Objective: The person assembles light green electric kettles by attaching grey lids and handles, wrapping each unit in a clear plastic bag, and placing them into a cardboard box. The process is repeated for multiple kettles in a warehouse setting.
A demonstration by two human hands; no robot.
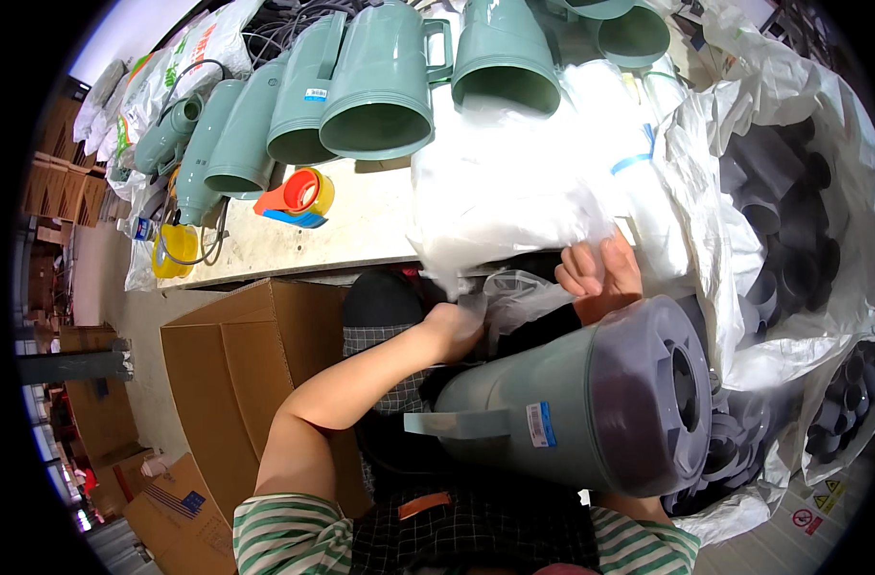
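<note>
A grey-green jug-shaped body (pixel 495 436) with a handle and a blue-and-white label lies on its side across my lap. Its wide end, a translucent grey part (pixel 648 393), points right. Beyond the jug, my left hand (pixel 455 331) is closed on a thin clear plastic bag (pixel 519 297) that hangs crumpled at the table's edge. My right hand (pixel 605 273) is above the jug's wide end, its fingers curled at the side of the same film. Its forearm runs behind the jug and is mostly hidden. White plastic bags (pixel 505 192) lie in a blurred stack just ahead.
Several green jug bodies (pixel 380 86) stand in a row on the table (pixel 370 225). A red-and-yellow tape dispenser (pixel 303 192) lies before them. An open cardboard box (pixel 255 355) stands left of my knee. At right, a white sack (pixel 696 182) holds dark grey round parts (pixel 782 220).
</note>
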